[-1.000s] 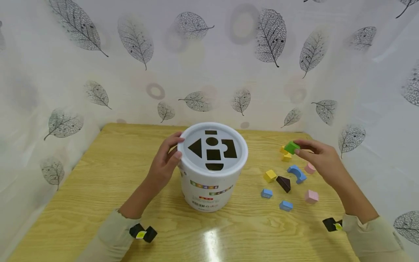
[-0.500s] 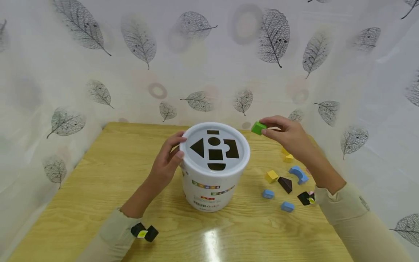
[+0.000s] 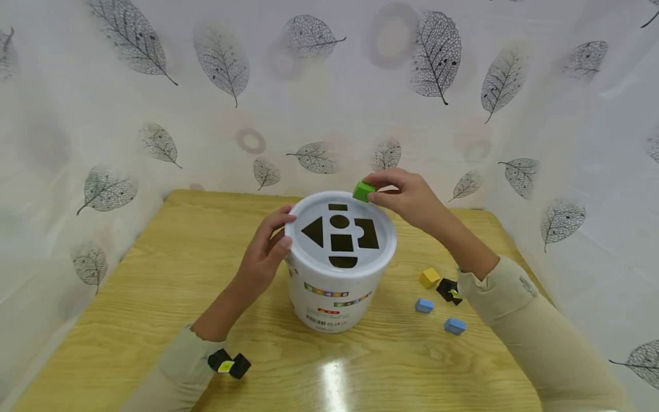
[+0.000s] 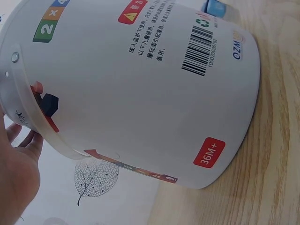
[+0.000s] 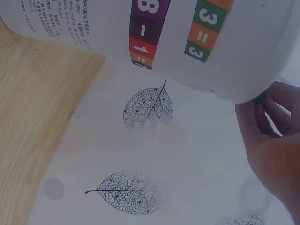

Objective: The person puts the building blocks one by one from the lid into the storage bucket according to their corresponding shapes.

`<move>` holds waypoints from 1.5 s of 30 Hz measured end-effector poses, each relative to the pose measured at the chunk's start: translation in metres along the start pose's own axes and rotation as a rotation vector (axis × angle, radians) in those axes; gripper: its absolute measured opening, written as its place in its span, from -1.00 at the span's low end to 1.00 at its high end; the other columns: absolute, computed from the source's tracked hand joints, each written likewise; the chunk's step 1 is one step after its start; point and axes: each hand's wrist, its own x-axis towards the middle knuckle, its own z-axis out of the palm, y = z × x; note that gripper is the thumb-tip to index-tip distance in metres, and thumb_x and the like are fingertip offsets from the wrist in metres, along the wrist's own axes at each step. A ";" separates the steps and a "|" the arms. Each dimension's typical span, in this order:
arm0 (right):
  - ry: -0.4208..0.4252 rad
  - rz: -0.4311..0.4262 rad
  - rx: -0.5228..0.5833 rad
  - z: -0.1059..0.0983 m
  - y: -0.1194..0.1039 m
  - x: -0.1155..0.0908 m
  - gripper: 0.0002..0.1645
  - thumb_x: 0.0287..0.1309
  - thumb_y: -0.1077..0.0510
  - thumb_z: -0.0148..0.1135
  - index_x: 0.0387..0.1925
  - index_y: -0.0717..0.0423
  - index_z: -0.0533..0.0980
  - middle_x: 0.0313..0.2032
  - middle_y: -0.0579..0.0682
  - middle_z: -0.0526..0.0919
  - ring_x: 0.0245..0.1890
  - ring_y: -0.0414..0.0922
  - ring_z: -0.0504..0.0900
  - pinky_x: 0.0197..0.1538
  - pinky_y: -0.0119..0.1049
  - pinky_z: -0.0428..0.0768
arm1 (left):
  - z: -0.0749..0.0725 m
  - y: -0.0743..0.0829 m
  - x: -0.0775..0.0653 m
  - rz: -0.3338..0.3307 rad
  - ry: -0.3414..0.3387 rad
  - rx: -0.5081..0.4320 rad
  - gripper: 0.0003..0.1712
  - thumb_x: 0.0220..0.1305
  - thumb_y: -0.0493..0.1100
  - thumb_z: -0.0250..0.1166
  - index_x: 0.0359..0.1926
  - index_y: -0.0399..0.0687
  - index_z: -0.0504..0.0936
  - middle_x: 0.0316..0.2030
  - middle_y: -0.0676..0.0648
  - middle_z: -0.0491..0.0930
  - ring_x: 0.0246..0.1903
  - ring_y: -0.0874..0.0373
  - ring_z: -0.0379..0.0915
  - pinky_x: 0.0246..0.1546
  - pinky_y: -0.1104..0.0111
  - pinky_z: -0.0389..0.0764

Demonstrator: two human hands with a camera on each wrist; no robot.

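A white bucket point(image 3: 340, 286) stands upright, its pale lid point(image 3: 315, 257) pierced by dark shape holes: a triangle, a circle, a square, a notched piece and others. My left hand point(image 3: 262, 252) holds the left side of the lid's rim, fingers bent over the edge and thumb lower down. Between the right thumb and fingers is a green block point(image 3: 362, 191), pinched just over the lid's far right edge. In the right wrist view the right hand point(image 5: 274, 145) shows behind the rim, and most of the green block is hidden by bucket and fingers.
Right of the bucket lie a yellow block point(image 3: 429, 278) and two blue blocks, one nearer point(image 3: 455, 326) and one farther point(image 3: 424, 305). The right sleeve point(image 3: 515, 309) and wrist camera point(image 3: 449, 292) cover other blocks. A leaf-print curtain point(image 3: 288, 103) hangs behind the wooden table point(image 3: 206, 274).
My right hand has carried the green block leftward from above the scattered blocks to the lid's far right edge. The left hand stays on the rim.
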 end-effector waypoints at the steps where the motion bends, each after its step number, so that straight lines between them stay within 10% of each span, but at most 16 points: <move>1: -0.009 -0.003 -0.001 0.003 -0.001 0.002 -0.61 0.34 0.12 0.29 0.16 0.10 0.59 0.15 0.00 0.57 0.12 -0.07 0.57 0.20 -0.19 0.64 | 0.000 0.000 0.000 0.002 0.000 0.002 -0.53 0.55 -0.23 -0.03 0.40 -0.20 0.23 0.53 -0.10 0.06 0.46 -0.17 0.19 0.27 0.32 0.53; 23: -0.063 -0.100 -0.167 0.039 -0.021 0.019 -0.72 0.30 0.25 0.28 0.03 0.15 0.64 -0.01 0.03 0.60 0.04 -0.07 0.60 0.16 -0.24 0.67 | -0.001 -0.001 -0.001 0.005 0.002 0.017 -0.53 0.56 -0.21 -0.03 0.41 -0.18 0.23 0.53 -0.10 0.05 0.46 -0.19 0.17 0.30 0.33 0.50; 45: -0.062 -0.069 -0.151 0.034 -0.019 0.012 -0.70 0.33 0.21 0.26 0.07 0.15 0.61 0.01 0.02 0.59 0.07 -0.08 0.59 0.18 -0.26 0.66 | 0.001 0.001 0.000 0.009 0.005 0.022 -0.54 0.54 -0.28 -0.05 0.39 -0.22 0.23 0.53 -0.13 0.06 0.45 -0.23 0.19 0.29 0.35 0.51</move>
